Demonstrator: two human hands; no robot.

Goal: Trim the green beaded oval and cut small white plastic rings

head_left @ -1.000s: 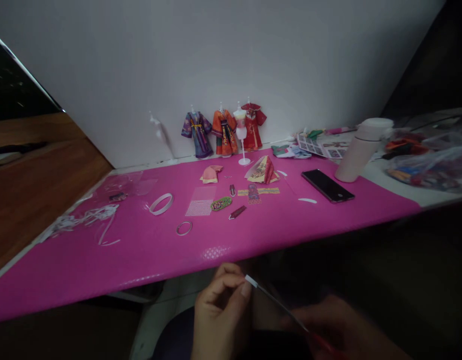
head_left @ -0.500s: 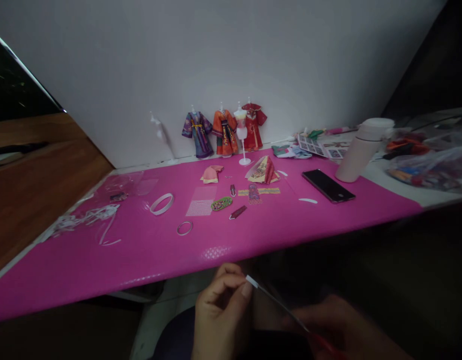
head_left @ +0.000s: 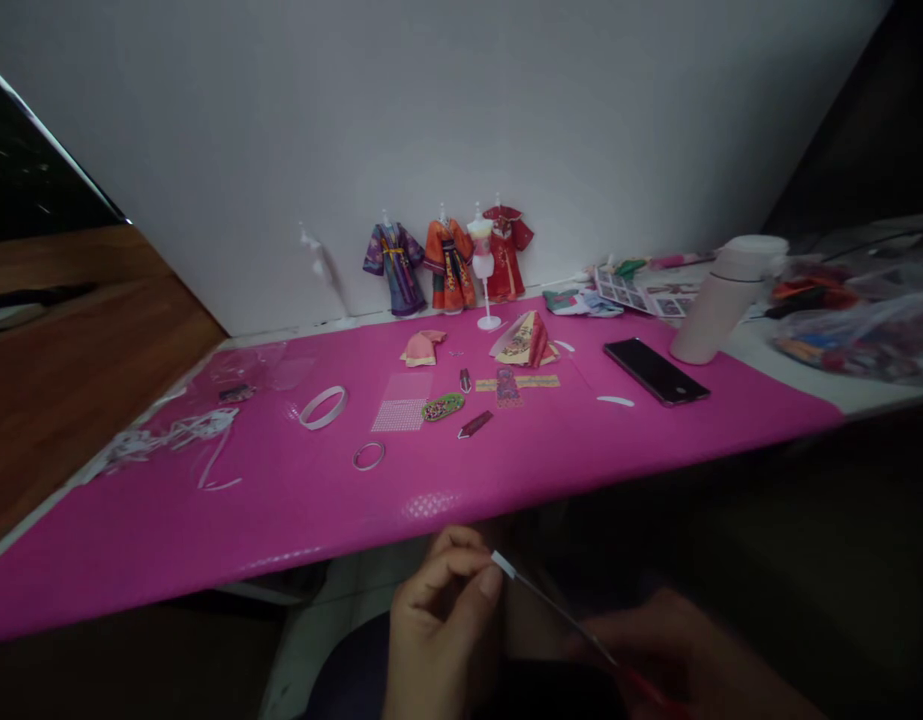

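Note:
Below the table's front edge, my left hand [head_left: 447, 620] pinches a small white strip [head_left: 503, 564] between thumb and fingertips. My right hand [head_left: 678, 640], dim and partly in shadow, is closed around red-handled scissors [head_left: 566, 612]. Their thin blades reach up and left to the strip's lower right end; whether they grip it I cannot tell. Beyond the hands, a pink cloth piece [head_left: 423, 348], a folded red and cream skirt [head_left: 527, 342], a patterned strip piece [head_left: 507, 386] and a green oval dish of beads [head_left: 443, 407] lie on the pink table [head_left: 296, 510].
Miniature robes [head_left: 393, 268] stand against the wall beside a small white mannequin [head_left: 482, 260]. A phone [head_left: 656, 371] and a pale bottle [head_left: 720, 305] are at the right. On the left lie a white tape ring [head_left: 324, 409], a thinner ring [head_left: 369, 456] and white scraps [head_left: 168, 437].

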